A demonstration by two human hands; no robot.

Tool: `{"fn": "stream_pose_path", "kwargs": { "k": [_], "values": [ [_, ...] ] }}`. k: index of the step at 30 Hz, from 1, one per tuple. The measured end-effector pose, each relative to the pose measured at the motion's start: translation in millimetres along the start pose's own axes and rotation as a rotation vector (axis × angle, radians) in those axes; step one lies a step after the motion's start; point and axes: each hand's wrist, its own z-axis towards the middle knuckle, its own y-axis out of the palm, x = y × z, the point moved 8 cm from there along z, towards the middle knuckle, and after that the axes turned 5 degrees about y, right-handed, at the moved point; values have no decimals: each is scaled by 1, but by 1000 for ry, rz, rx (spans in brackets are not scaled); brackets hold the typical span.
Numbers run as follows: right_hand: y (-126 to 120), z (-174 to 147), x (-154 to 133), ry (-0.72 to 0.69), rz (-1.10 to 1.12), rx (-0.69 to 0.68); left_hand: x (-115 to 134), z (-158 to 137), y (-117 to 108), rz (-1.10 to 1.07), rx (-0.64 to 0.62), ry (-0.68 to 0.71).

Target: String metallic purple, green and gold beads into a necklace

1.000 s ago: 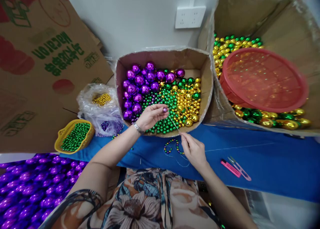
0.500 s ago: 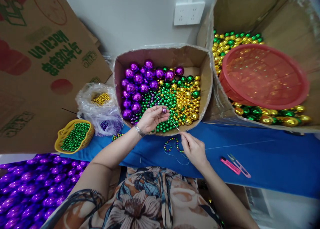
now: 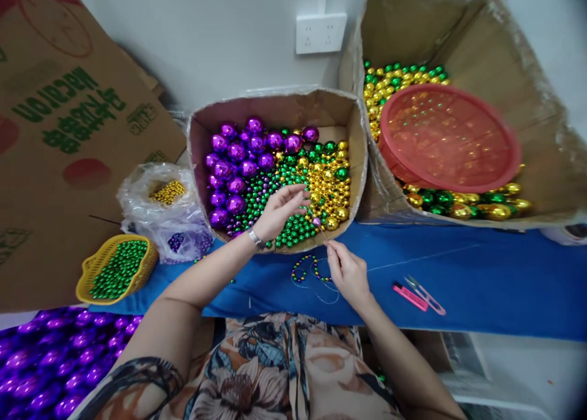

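Observation:
My right hand (image 3: 347,272) pinches a thin needle (image 3: 325,235) in front of the bead box. A small light-purple bead (image 3: 316,222) sits on the needle near its upper end. My left hand (image 3: 282,211), with a watch on its wrist, hovers over the green beads (image 3: 298,227); its fingers are spread and nothing shows in them. The cardboard box (image 3: 360,187) below holds large purple balls (image 3: 236,151), green beads and gold beads (image 3: 328,181). On the blue cloth lies a short beaded string (image 3: 300,274), with thread (image 3: 422,258) trailing right.
To the right stands a bigger carton (image 3: 463,22) with gold and green balls and a red basin (image 3: 452,136). Pink-handled snips (image 3: 431,301) and a pink cutter (image 3: 410,296) lie on the cloth. At left are a yellow basket (image 3: 149,264), plastic bags (image 3: 132,187) and purple balls (image 3: 55,359).
The purple bead has passed from my left fingers onto the needle. My left hand has let go and its fingers have spread. The whole view has shifted slightly.

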Motion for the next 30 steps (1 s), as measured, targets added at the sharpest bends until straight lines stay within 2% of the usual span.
{"fn": "stream_pose_path", "kwargs": {
  "k": [3,6,8,10,12,14,16,20,22,26,30],
  "values": [
    [-6,-2,4,16,-15,25,3,48,10,445,-44,160],
    [-9,-5,6,20,-36,43,1,91,38,999,-169,343],
    [-10,-6,7,28,-43,47,-4,111,54,1270,-229,398],
    [-11,-7,8,34,-41,48,-9,122,64,1420,-274,394],
    [-14,-8,9,37,-40,58,-10,125,68,1446,-302,401],
    [-17,-8,11,43,-46,74,-3,119,64,1321,-273,422],
    [-21,-9,12,46,-49,92,3,106,50,1004,-202,365],
    [-19,-9,11,48,-45,82,-9,65,15,139,-55,-3],
    [-12,-9,8,39,-44,53,-13,41,6,-121,5,-120],
    [0,-10,2,8,-49,3,-12,5,-3,-266,88,-173],
    [0,-8,0,-12,-85,11,-15,-1,-10,-170,116,-101]
  ]
}}
